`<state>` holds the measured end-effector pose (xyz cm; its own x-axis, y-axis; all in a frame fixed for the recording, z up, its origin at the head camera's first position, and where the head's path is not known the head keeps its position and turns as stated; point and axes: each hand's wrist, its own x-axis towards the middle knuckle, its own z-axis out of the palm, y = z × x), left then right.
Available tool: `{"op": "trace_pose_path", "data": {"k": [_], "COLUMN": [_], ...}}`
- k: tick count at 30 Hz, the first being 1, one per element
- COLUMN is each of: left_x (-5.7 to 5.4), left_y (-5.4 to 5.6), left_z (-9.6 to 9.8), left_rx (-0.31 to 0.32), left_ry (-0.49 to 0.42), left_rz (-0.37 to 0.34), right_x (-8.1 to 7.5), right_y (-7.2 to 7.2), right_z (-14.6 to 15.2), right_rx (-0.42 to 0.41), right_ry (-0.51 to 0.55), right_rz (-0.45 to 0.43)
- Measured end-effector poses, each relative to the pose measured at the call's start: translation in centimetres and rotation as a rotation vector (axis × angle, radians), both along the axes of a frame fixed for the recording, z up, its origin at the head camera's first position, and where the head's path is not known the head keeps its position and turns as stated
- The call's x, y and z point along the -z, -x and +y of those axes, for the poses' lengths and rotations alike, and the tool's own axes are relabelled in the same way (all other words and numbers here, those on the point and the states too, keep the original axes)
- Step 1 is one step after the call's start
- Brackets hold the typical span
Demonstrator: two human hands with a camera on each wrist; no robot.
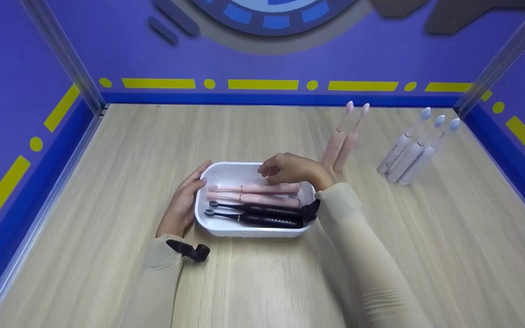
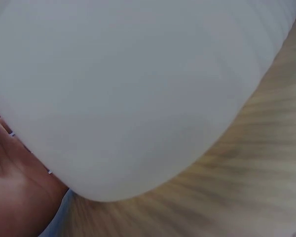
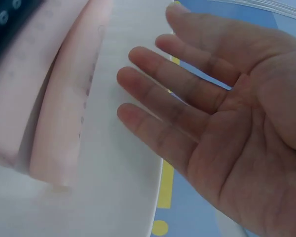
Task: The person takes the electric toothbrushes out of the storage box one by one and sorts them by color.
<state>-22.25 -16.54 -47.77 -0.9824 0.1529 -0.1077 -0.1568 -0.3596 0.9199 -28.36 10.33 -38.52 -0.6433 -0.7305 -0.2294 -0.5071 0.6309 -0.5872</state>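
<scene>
A white plastic bin (image 1: 253,232) sits on the table, holding two pink electric toothbrushes (image 1: 269,187) and two black electric toothbrushes (image 1: 269,221), all lying with heads to the left. My left hand (image 1: 182,202) grips the bin's left side, thumb at the rim and fingers along the outside; in the left wrist view the bin's wall (image 2: 123,98) covers most of that hand. Over the bin's back right part is my right hand (image 1: 290,168), holding nothing. Its fingers (image 3: 153,91) are apart from the pink toothbrush handles (image 3: 64,113) in the right wrist view.
Two more pink electric toothbrushes (image 1: 347,148) stand upright behind my right wrist. Farther right, three white electric toothbrushes (image 1: 410,157) with blue heads stand side by side. Blue-purple panels (image 1: 262,68) wall the wooden table (image 1: 153,136) at the back and sides.
</scene>
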Motion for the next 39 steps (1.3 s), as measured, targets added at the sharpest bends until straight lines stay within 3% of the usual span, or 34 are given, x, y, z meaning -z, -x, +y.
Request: {"op": "trace_pose_path", "data": {"k": [7, 14, 25, 39], "left_x": [0.2, 0.1, 0.1, 0.1], "left_y": [-0.2, -0.2, -0.1, 0.0], "left_z": [0.0, 0.0, 0.0, 0.0], "left_rx": [0.005, 0.006, 0.001, 0.003], "left_ry": [0.003, 0.0, -0.021, -0.023], "left_rz": [0.0, -0.003, -0.009, -0.028], "right_x": [0.2, 0.5, 1.4, 2.0], "right_y": [-0.3, -0.4, -0.2, -0.5], "right_z": [-0.9, -1.0, -1.1, -1.3], "right_rx": [0.028, 0.049, -0.006, 0.103], "right_ry": [-0.141, -0.199, -0.188, -0.154], "right_rz": [-0.028, -0.055, 0.014, 0.019]}}
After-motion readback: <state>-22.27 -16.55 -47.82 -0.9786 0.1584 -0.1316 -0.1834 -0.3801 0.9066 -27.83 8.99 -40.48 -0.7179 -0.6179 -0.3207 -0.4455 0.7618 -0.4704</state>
